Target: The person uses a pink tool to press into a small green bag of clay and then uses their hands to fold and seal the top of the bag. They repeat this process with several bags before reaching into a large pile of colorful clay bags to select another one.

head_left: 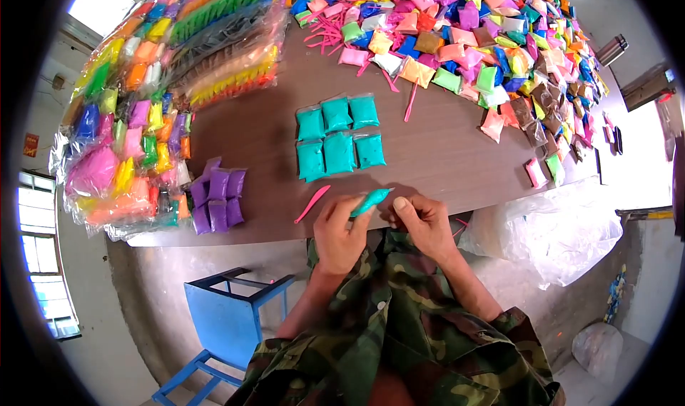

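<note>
At the table's front edge, my left hand [338, 233] is closed around a small teal clay packet [370, 202], held tilted with one end pointing right. Just to its right, my right hand [426, 226] is closed, thumb against curled fingers, near the packet's tip; what it pinches, if anything, I cannot make out. Several teal packets [338, 152] lie flat beyond my hands in two rows. A pink plastic knife [312, 204] rests on the table left of my left hand.
Purple packets [217, 198] are stacked at left, beside large clear bags of coloured packets [128, 149]. A big heap of loose packets [471, 35] covers the far right, with pink plastic tools [332, 31]. Clear plastic sheeting [549, 227] hangs at right; a blue chair [228, 313] stands below.
</note>
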Available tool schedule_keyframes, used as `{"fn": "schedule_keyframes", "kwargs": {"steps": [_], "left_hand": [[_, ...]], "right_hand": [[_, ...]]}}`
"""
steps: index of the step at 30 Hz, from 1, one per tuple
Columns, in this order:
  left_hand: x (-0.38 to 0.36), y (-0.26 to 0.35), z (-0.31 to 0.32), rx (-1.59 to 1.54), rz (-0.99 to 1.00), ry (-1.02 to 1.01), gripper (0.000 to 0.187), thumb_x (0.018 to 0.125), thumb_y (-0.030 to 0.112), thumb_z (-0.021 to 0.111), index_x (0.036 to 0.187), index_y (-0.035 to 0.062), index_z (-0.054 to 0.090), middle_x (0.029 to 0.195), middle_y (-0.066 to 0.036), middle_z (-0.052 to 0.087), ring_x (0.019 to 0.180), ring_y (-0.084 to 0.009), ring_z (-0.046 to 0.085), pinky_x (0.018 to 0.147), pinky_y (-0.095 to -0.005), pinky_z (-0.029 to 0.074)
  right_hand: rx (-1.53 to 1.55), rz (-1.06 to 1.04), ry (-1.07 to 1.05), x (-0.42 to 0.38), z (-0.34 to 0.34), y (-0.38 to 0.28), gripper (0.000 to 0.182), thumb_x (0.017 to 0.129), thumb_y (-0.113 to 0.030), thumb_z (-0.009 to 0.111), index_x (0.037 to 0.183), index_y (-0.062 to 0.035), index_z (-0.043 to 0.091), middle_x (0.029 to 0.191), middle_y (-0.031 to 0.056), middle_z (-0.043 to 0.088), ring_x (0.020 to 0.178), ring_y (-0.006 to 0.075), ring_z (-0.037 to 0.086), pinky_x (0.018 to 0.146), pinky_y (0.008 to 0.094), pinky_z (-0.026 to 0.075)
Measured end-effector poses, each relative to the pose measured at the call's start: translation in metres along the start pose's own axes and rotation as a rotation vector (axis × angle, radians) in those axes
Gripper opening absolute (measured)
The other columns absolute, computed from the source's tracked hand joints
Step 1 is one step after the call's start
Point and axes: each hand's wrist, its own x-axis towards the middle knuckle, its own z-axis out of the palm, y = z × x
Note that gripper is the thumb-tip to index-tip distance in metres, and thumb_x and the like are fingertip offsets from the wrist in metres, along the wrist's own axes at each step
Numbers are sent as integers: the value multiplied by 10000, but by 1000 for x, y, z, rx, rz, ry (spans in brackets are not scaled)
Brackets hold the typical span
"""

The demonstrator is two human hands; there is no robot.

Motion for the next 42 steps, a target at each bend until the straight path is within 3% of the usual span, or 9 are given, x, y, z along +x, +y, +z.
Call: {"fn": "schedule_keyframes", "kwargs": {"steps": [2, 4, 5, 9, 11, 16, 19, 31, 42], "left_hand": [[1, 2, 4, 94, 155, 73, 189, 866, 50, 812, 1029, 6, 728, 1002, -96, 725, 841, -303, 689, 742, -385, 568], [0, 8, 4, 307, 470, -62, 296, 821, 34, 810, 1109, 32, 739, 1197, -97, 707, 970, -311, 695, 772, -432, 581], [-3, 9, 7, 307, 469, -61, 296, 821, 34, 810, 1109, 32, 739, 1197, -97, 707, 970, -311, 695, 772, -432, 581], [-6, 15, 8, 134, 352, -191, 467, 825, 98, 844, 1268, 50, 704, 1310, -150, 665, 1035, -301, 692, 818, -416, 587], [-7, 20, 6, -176, -61, -231, 489, 817, 81, 848, 1278, 13, 698, 1291, -148, 679, 1059, -278, 703, 888, -391, 578], [0, -7, 15, -362, -198, -271, 243, 1002, 90, 739, 1212, -26, 700, 991, -29, 726, 871, -73, 638, 793, -261, 540], [2, -12, 14, -465, -317, -263, 154, 1008, 85, 742, 1110, -23, 701, 928, 15, 694, 831, -30, 572, 728, -235, 500], [12, -4, 11, -556, -384, -249, 138, 1003, 107, 756, 997, -15, 691, 818, 24, 659, 753, -24, 552, 635, -250, 473], [3, -23, 21, -462, -300, -202, 140, 1032, 120, 724, 1028, -17, 694, 775, 46, 583, 731, -14, 485, 606, -239, 417]], "right_hand": [[17, 47, 0, -2, 5, -8, 239, 1075, -199, 697, 1000, 27, 718, 854, -30, 657, 763, 38, 539, 663, 242, 458], [31, 94, 1, -1, 9, -8, 241, 1082, -207, 688, 1024, 23, 728, 860, -42, 656, 766, 32, 532, 660, 240, 454], [75, 59, 81, 3, 8, -1, 221, 1082, -195, 687, 1050, 16, 741, 867, -51, 657, 771, 26, 528, 658, 238, 451], [139, 29, 138, 5, -2, 9, 178, 1080, -162, 689, 1141, -14, 769, 893, -77, 656, 797, 16, 515, 687, 229, 449], [123, 16, 126, 6, -6, 10, 172, 1073, -141, 696, 1166, -16, 769, 912, -67, 652, 811, 28, 517, 707, 236, 454], [-201, -287, 16, 16, -6, 17, 212, 1050, -116, 718, 1228, -5, 747, 912, -40, 622, 799, 60, 533, 692, 258, 462], [-110, -60, 10, 17, -5, 8, 224, 1049, -125, 723, 1235, 0, 730, 877, -42, 602, 772, 61, 533, 675, 251, 453], [-76, -7, -52, 21, -10, 11, 154, 1040, -110, 735, 1139, 6, 714, 823, -53, 583, 728, 39, 501, 623, 245, 419], [-99, -63, -19, 19, -2, 9, 135, 1024, -80, 742, 1127, 5, 728, 827, -62, 574, 758, 45, 493, 658, 241, 422]]}}
